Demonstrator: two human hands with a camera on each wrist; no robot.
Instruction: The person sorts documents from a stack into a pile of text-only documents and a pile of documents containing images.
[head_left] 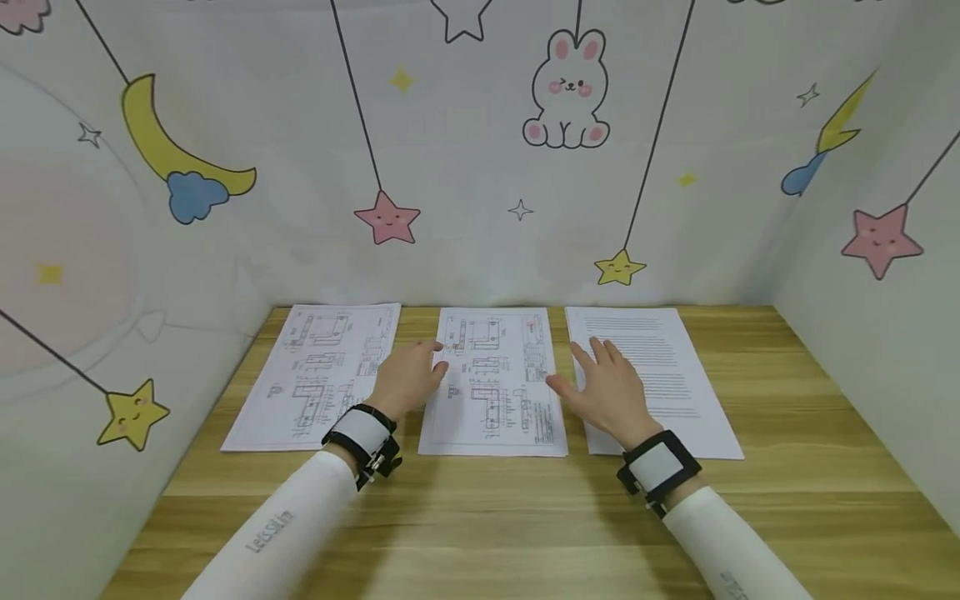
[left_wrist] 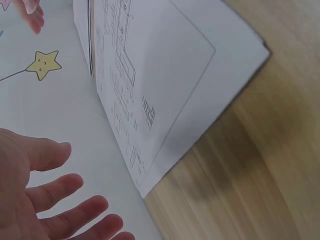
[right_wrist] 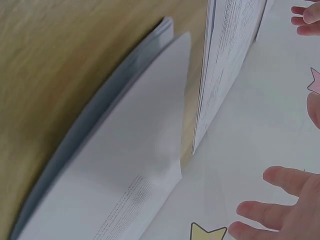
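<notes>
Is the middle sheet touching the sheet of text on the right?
Apart. The head view shows a strip of bare table between the middle sheet and the text sheet.

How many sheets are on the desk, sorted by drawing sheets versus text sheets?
Drawing sheets: 2, the left sheet beside the left hand and the middle sheet between both hands.
Text sheets: 1, the right sheet under the right hand.
Total: 3 spots of paper on the wooden desk; the right wrist view suggests the text one may be a stack.

- Long white sleeves (head_left: 285, 525) cover both arms; grey lettering marks the one at lower left.
- Black wrist straps (head_left: 660, 469) carry white rectangular panels, with small metal fittings.
</notes>
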